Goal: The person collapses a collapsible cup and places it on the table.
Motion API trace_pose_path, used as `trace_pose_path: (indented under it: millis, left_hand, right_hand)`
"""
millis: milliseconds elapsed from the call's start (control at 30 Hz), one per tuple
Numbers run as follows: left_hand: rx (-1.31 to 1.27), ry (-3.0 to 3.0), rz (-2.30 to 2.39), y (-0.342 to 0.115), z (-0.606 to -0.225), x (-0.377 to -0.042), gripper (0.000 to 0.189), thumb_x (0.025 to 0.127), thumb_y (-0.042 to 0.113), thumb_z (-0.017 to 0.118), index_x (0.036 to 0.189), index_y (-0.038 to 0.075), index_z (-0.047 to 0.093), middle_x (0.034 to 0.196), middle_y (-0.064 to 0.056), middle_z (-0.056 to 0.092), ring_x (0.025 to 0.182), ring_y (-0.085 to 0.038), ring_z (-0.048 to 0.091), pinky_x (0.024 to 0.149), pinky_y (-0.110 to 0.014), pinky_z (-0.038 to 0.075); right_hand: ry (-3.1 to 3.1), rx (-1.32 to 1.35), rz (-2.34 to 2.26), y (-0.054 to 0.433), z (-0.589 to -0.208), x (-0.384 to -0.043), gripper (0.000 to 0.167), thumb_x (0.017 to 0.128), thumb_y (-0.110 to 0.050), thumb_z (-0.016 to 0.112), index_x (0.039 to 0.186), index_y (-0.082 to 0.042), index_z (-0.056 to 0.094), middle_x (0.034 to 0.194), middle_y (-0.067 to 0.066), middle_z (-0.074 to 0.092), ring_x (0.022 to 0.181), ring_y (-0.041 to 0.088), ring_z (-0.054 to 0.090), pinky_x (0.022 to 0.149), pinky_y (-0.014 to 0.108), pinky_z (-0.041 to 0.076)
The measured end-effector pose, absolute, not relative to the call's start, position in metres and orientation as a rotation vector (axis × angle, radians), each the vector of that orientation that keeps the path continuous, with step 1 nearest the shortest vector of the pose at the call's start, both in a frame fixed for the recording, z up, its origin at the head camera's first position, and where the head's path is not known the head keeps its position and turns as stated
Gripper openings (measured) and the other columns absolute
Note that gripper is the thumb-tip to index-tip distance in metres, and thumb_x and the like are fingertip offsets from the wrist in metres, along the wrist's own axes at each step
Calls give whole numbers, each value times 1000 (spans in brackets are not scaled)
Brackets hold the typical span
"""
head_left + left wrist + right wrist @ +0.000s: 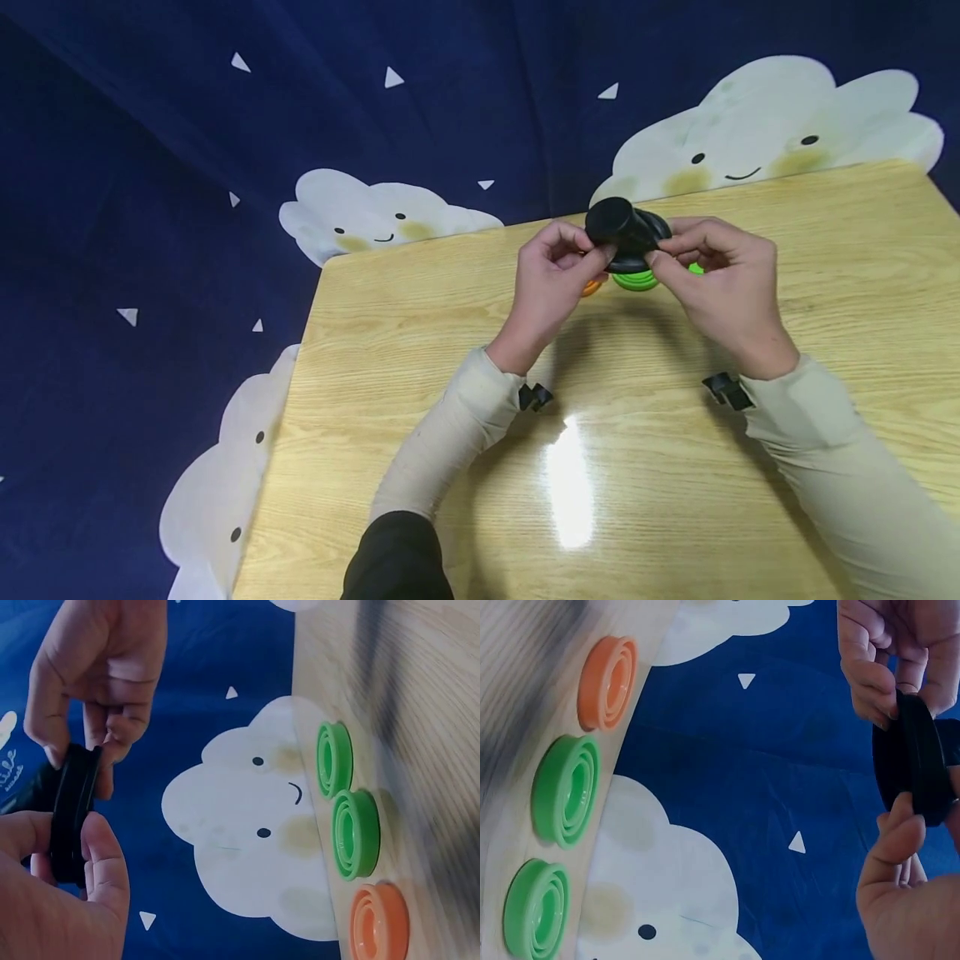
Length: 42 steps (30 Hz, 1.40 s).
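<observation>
Held up above the far part of the table is a black round piece [618, 229], a flat rimmed disc with a thick round stem rising from it. Its exact kind is unclear. The left hand [551, 275] pinches the disc's left side between thumb and fingers. On the opposite side the right hand [727, 283] grips the rim the same way. Both wrist views show fingertips of the two hands along the edge of the black disc [67, 817]. In the right wrist view its underside [889, 761] looks dark, with little detail.
Beneath the hands, near the table's back edge, an orange piece with concentric rings [592, 690] lies in a row with two similar green pieces, a middle one [547, 787] and an end one [521, 907]. Behind the wooden table [390, 375] hangs a dark blue cloth [450, 100] with clouds.
</observation>
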<state>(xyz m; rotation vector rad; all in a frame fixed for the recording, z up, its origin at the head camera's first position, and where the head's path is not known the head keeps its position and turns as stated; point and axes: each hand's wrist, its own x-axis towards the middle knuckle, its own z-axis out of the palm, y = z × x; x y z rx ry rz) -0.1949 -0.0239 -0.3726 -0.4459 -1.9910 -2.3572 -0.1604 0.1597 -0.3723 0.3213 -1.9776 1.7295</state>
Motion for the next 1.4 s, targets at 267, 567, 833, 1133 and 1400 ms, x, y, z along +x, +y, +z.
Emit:
trace_pose_path:
  millis: [267,567,833,1133,1400]
  left_hand:
    - [-624,-2123,-2208,-30,-373,-188,16,83,-10,76,87,0,64,85,-8,64,70,-16,64,65,-28,56]
    - [-542,-2012,-2555,-34,-369,-192,16,82,-18,67,90,-5,64,86,-6,64,75,-15,66,69,-26,57]
    - [-409,-1643,-3020,-34,-363,-193,23,87,-15,56,85,5,67,86,-8,64,79,-18,65,70,-33,60]
    - [-360,-1641,-3009,-26,-368,-191,31,86,-23,57,87,6,68,86,-9,64,80,-18,66,70,-29,60]
    - [-385,-1846,-2655,-19,-374,-189,26,83,-19,63,87,6,60,80,-1,60,66,-9,58,59,-22,50]
  right_hand:
    - [-2100,198,1640,161,-373,-165,5,77,7,79,78,5,75,93,-7,72,73,13,61,56,19,43]
    - [-1998,288,1922,165,-368,-159,8,82,14,72,88,12,68,94,5,72,77,15,68,67,18,56]
    - [-1275,269,2790,169,-362,-160,20,92,18,57,109,9,53,91,23,70,67,23,70,55,27,58]
    - [-1256,184,2910,171,-363,-162,42,89,21,61,126,6,49,89,22,71,63,21,68,53,25,57]
    - [-1619,231,2358,159,-367,-164,43,78,22,68,114,2,59,71,12,68,49,17,60,46,22,49]
